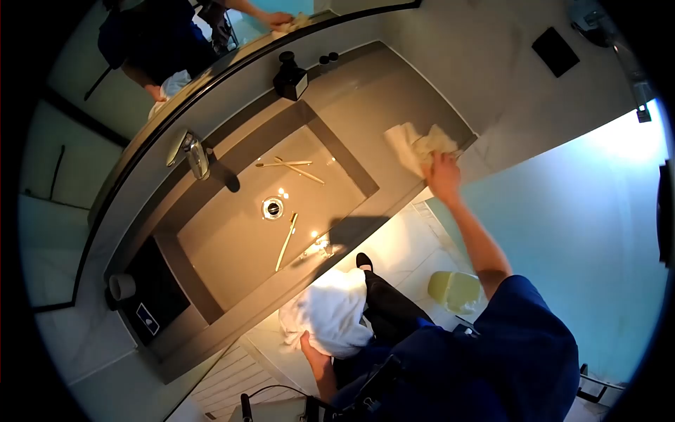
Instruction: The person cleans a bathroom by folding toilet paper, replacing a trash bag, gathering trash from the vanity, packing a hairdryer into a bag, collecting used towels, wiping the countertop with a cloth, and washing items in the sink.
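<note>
My right hand (pixel 442 174) presses a crumpled cream cloth (pixel 430 143) onto the right end of the brown countertop (pixel 362 88), its fingers curled over the cloth. Low in front of my body, my left hand (pixel 316 356) grips a bunched white towel (pixel 327 309) close to the counter's front edge. Part of that hand is hidden by the towel. To the left of the cloth is the sunken rectangular basin (pixel 218 246). Two toothbrushes lie crossed in it, one of them a thin toothbrush (pixel 306 172), and a separate toothbrush (pixel 286 243) rests nearer the front.
A chrome faucet (pixel 193 155) stands behind the basin drain (pixel 273 208). A dark bottle (pixel 290 77) and small dark-capped containers (pixel 328 62) line the mirror side. At the left are a cup (pixel 122 286) and a black tray (pixel 158 281). A yellowish bin (pixel 453 291) sits on the floor.
</note>
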Tool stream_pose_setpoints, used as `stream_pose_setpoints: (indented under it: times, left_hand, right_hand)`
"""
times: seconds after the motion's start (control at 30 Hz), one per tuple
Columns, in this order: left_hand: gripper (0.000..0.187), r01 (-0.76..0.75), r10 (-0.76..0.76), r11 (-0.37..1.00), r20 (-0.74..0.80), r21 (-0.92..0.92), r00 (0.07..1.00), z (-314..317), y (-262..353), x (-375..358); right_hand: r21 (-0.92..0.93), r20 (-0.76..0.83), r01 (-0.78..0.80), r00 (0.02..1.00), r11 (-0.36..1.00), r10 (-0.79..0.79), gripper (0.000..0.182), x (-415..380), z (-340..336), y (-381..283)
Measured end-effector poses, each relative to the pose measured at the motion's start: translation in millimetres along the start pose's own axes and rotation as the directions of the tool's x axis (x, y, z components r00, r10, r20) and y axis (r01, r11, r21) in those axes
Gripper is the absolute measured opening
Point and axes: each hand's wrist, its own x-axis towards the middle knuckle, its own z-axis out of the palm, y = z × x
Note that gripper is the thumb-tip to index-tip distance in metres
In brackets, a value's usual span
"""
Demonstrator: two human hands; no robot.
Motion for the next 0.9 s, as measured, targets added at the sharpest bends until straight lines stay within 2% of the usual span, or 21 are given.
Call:
stream_pose_setpoints:
  times: [0.03, 0.07, 0.1, 0.17, 0.2, 0.23, 0.27, 0.3, 0.33, 0.37, 0.47, 0.5, 0.57, 0.6, 0.63, 0.7, 0.77, 0.8, 0.9]
  left_hand:
    - [0.056, -0.003, 0.004, 1.000, 0.040, -0.012, 0.999, -4, 2, 1]
    - [0.056, 0.007, -0.005, 1.000, 0.101, -0.022, 0.995, -8, 3, 3]
    - [0.056, 0.021, -0.017, 1.000, 0.167, -0.018, 0.986, -14, 6, 7]
    - [0.055, 0.084, -0.077, 0.996, 0.166, -0.032, 0.983, -35, 3, 10]
    - [0.054, 0.108, -0.100, 0.993, 0.158, -0.042, 0.982, -49, 2, 11]
    - [0.054, 0.123, -0.114, 0.991, 0.132, -0.060, 0.985, -53, 1, 9]
    - [0.053, 0.135, -0.126, 0.988, 0.112, -0.075, 0.986, -52, 2, 11]
    - [0.052, 0.038, -0.042, 0.998, 0.087, 0.051, 0.995, -35, 7, 1]
    - [0.052, -0.062, 0.051, 0.983, 0.068, 0.171, 0.996, -12, 15, -19]
    - [0.052, -0.158, 0.149, 0.945, 0.055, 0.287, 0.987, 1, 20, -34]
    - [0.059, -0.364, 0.316, 0.800, 0.180, 0.478, 0.932, -26, 18, -27]
    - [0.061, -0.442, 0.378, 0.727, 0.231, 0.525, 0.896, -39, 13, -19]
    - [0.060, -0.456, 0.417, 0.724, 0.199, 0.517, 0.887, -42, 15, -9]
    - [0.060, -0.419, 0.402, 0.768, 0.146, 0.485, 0.904, -32, 16, -8]
    - [0.060, -0.384, 0.383, 0.806, 0.098, 0.451, 0.918, -22, 16, -8]
    - [0.060, -0.341, 0.359, 0.855, 0.030, 0.390, 0.933, -5, 12, -3]
    - [0.059, -0.314, 0.345, 0.882, -0.028, 0.353, 0.938, 11, 7, -2]
    - [0.059, -0.308, 0.345, 0.890, -0.056, 0.336, 0.937, 15, -1, -1]
    - [0.059, -0.312, 0.361, 0.898, -0.114, 0.311, 0.926, 34, -9, 2]
  right_hand:
    - [-0.002, -0.016, 0.010, 1.000, 1.000, -0.010, 0.031, -16, -2, -23]
    - [-0.108, 0.029, -0.003, 1.000, 0.994, 0.006, 0.021, -29, 2, -45]
    - [-0.159, -0.014, 0.072, 0.997, 0.985, -0.075, 0.016, -44, -33, -85]
    - [-0.360, -0.026, 0.181, 0.979, 0.915, -0.204, 0.012, -91, 10, -118]
    - [-0.112, -0.064, 0.238, 0.967, 0.965, -0.246, 0.013, -94, -43, -146]
    - [0.165, -0.012, 0.282, 0.959, 0.945, -0.284, 0.016, -104, -27, -155]
    - [0.390, -0.353, 0.389, 0.900, 0.835, -0.254, 0.022, -108, -28, -163]
    - [0.644, -0.250, 0.354, 0.935, 0.678, -0.251, 0.032, -110, -34, -166]
    - [0.782, 0.010, 0.079, 0.990, 0.618, -0.140, 0.035, -104, -46, -166]
    - [0.830, 0.287, -0.215, 0.956, 0.515, -0.065, 0.038, -101, -63, -165]
    - [0.838, 0.249, -0.302, 0.953, 0.454, 0.174, 0.039, -61, -101, -134]
    - [0.885, 0.081, -0.125, 0.990, 0.448, 0.117, 0.036, -46, -105, -112]
    - [0.932, 0.008, -0.064, 0.988, 0.357, 0.154, 0.032, -12, -121, -84]
    - [0.932, 0.027, -0.077, 0.989, 0.355, 0.144, 0.031, 4, -132, -69]
    - [0.920, -0.023, -0.040, 0.987, 0.391, 0.156, 0.029, 22, -120, -53]
    - [0.862, -0.014, -0.094, 0.978, 0.498, 0.209, 0.033, 54, -103, -27]
    - [0.561, -0.211, 0.009, 0.969, 0.827, 0.132, 0.039, 84, -69, 12]
    - [0.390, -0.255, 0.070, 0.966, 0.918, 0.035, 0.036, 93, -65, 29]
    - [0.012, -0.201, -0.153, 0.968, 0.988, 0.152, 0.033, 67, 2, 65]
